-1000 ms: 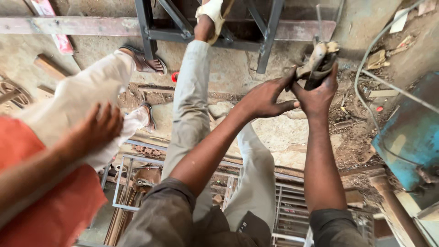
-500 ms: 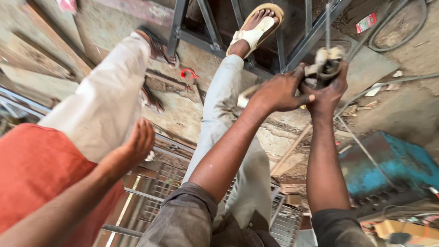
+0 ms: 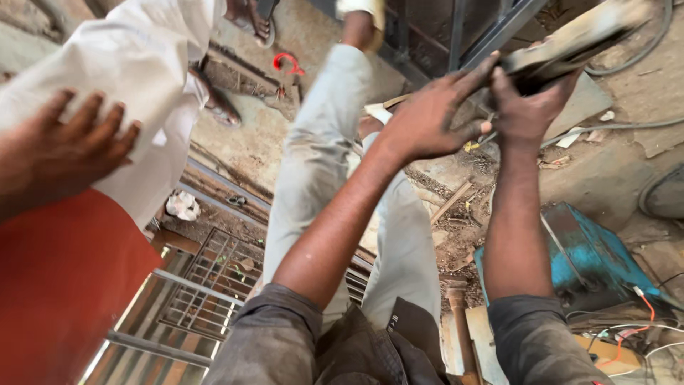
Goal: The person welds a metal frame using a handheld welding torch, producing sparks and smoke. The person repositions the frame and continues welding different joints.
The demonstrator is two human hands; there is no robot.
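**Both hands on a tool at the upper right**

The left hand (image 3: 427,117) and the right hand (image 3: 527,110) meet at the upper right of the frame around a dark, worn tool (image 3: 570,43) that slants up toward the right corner. The right hand's fingers are clenched around the tool's lower end, gripping it from below. The left hand lies against the tool's left side with its fingers stretched out and touching it, more a bracing hold than a full wrap. The tool is blurred, so its kind is hard to tell. A grey cable (image 3: 627,125) runs along the ground just right of the hands.

Below the arms, in the middle of the frame, are the person's legs in pale grey trousers (image 3: 320,164), one foot in a sandal (image 3: 360,14) at the top edge. A blue machine (image 3: 584,249) sits at the lower right, beside wires. A metal grille (image 3: 214,278) lies at the lower left on the dusty floor.

At the left, another person in white cloth (image 3: 121,64) and an orange garment (image 3: 57,285) holds a spread hand (image 3: 64,150) against the white cloth, well apart from the tool. A small red hook (image 3: 288,64) lies on the ground at upper centre.
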